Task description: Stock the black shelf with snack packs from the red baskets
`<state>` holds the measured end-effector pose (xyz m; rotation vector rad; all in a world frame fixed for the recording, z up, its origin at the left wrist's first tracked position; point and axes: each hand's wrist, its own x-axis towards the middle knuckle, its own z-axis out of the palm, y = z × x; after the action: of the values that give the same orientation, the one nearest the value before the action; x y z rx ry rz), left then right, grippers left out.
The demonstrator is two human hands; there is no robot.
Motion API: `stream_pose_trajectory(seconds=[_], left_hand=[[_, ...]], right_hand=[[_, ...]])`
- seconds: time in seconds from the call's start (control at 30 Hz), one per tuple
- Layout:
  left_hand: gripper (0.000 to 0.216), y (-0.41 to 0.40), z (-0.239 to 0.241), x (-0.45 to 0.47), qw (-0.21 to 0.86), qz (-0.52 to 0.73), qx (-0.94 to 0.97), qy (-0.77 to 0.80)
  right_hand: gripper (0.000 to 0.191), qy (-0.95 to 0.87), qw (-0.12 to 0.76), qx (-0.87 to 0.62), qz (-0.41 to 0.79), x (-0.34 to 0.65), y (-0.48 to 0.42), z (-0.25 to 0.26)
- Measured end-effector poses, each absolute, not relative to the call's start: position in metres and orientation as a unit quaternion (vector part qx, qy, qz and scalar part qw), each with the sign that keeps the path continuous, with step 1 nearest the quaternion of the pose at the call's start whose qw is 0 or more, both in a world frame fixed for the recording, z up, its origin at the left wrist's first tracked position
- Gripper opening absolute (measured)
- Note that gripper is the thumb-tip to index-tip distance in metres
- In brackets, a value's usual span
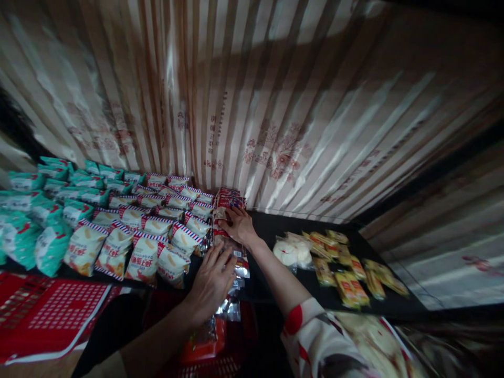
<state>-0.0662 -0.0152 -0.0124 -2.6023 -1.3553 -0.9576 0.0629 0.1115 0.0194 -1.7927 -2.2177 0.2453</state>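
My left hand [210, 281] lies with fingers stretched over the near end of a row of clear and silver snack packets [232, 262] on a dark shelf [268, 228]. My right hand [238, 226] rests farther back on the same row, fingers spread across a red-printed packet [228, 202]. Left of the hands stand rows of white snack bags with red and blue striped tops [145, 247].
Teal snack bags [47, 210] fill the far left of the shelf. Yellow and white packets [334, 262] lie loose on the right. A striped curtain-like sheet [275, 105] hangs behind. A red basket [220, 352] and red printed cardboard [51, 310] sit below.
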Motion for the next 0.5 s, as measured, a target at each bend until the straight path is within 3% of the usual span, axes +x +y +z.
stream_pose_trajectory(seconds=[0.2, 0.5], left_hand=[[0.023, -0.02, -0.012, -0.07, 0.053, -0.348, -0.842, -0.41], [0.031, -0.028, -0.005, -0.079, 0.118, -0.385, -0.829, -0.388]], right_hand=[[0.061, -0.789, 0.145, -0.59, 0.094, 0.066, 0.111, 0.019], [0.048, -0.786, 0.153, -0.593, 0.082, 0.064, 0.107, 0.024]])
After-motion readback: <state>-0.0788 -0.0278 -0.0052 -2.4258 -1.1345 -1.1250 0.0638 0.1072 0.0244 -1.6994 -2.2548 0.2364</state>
